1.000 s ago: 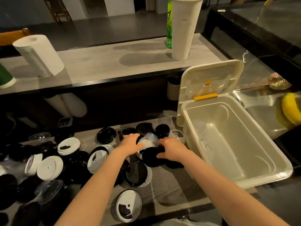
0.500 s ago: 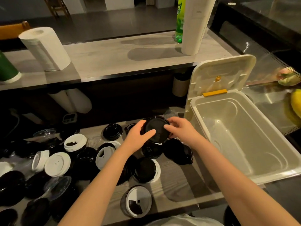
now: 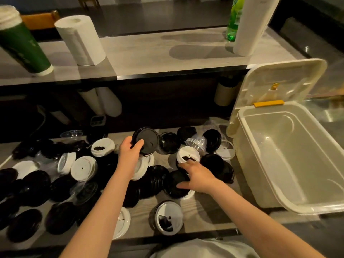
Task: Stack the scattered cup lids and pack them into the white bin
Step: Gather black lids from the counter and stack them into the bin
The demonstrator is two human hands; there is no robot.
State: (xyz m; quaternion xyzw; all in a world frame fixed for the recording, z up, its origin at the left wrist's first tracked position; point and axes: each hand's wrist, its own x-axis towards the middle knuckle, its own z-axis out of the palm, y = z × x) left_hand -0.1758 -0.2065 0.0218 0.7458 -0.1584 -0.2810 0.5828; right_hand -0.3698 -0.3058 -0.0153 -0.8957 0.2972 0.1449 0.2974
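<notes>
Left hand [image 3: 130,152]: fingers and thumb curled round the rim of one black lid [image 3: 147,139], held tilted above the middle of the lower counter [image 3: 202,207]. Right hand [image 3: 198,176]: fingers spread wide, resting on a second black lid [image 3: 174,187], fingertips apparently touching a white lid [image 3: 188,154] just behind. White bin [image 3: 297,146]: flap up, at the counter's right end; loose lids [image 3: 83,168] strewn from there to the left edge.

Tally: one white bin [image 3: 248,164]. Upper counter [image 3: 152,58]: two paper-towel rolls [image 3: 80,40], one green bottle [image 3: 233,19], one green cup stack [image 3: 20,43]. White lids [image 3: 83,168]: at least seven. Black lids [image 3: 37,185]: well over a dozen, heaped, no exact count. Clear lids [image 3: 71,134]: a few.
</notes>
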